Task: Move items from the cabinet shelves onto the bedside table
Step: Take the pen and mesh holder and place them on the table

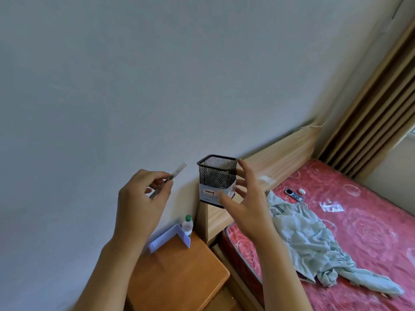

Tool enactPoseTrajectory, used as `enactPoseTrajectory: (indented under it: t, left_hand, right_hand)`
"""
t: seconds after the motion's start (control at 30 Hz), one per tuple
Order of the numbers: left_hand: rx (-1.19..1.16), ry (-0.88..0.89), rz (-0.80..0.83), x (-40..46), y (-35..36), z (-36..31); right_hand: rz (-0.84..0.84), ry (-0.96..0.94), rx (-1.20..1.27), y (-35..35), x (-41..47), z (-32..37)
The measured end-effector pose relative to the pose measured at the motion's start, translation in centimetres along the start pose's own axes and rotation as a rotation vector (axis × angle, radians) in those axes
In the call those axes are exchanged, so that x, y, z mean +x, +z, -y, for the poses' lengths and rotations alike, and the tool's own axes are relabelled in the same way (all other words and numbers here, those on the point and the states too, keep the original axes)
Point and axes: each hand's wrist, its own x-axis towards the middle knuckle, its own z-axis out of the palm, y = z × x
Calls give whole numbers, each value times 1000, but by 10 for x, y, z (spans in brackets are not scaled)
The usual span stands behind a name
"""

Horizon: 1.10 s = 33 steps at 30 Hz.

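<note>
A mesh pen holder (217, 178) is being gripped by the right hand (244, 198) and a pen (174, 176) pinched by the left hand (141, 198); both are being carried above the bedside table (179, 272) (bottle (187, 225) and bookend (170, 237) already placed).

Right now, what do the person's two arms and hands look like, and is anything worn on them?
Both forearms are bare: no sleeve is visible. The left hand and right hand show no glove, ring, watch or bracelet. The fingernails look short and unpainted.

Black metal-mesh pen holder (217, 176), glossy wooden bedside table (179, 274), crumpled cloth garment (314, 243).
</note>
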Motion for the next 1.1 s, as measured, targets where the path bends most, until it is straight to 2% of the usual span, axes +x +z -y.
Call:
enactPoseTrajectory:
  t: [0.3,0.53,0.93,1.1]
  left_hand:
    - [55,-32,103,30,69,45]
    - [43,-41,281,57,117,92]
    - [65,-48,574,74,161,199]
    - [102,-52,654,60,174,254]
  right_hand:
    - [10,143,32,2,47,-70]
    - [-102,292,-1,23,59,-130]
    - [-282,490,11,101,39,-211]
    - [-292,581,23,136,18,-261]
